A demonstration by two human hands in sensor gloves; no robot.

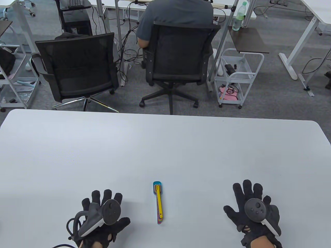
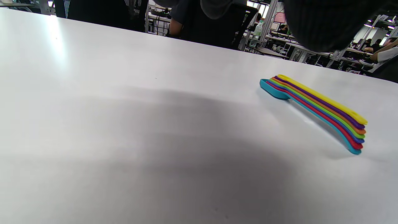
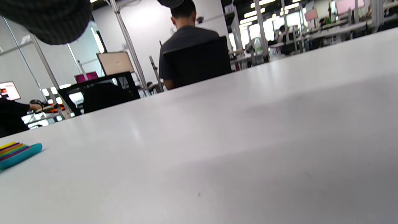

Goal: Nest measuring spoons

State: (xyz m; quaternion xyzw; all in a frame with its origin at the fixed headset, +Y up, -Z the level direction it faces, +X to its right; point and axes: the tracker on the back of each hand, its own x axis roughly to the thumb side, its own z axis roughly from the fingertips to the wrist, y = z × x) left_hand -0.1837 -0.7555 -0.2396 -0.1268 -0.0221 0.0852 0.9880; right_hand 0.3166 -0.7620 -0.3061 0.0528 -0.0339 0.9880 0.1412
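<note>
Both hands' fingers (image 1: 104, 197) spread, seemingly flat on the table (image 1: 165, 144), flanking the nested spoons (image 1: 158, 202).

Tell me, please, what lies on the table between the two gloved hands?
The table view shows the stack of nested measuring spoons on the table between the left hand and the right hand, touching neither.

In the right wrist view the stack of spoons (image 3: 18, 152) is cut off by the left edge. The left hand (image 1: 99, 219) is cropped at the table view's bottom edge.
</note>
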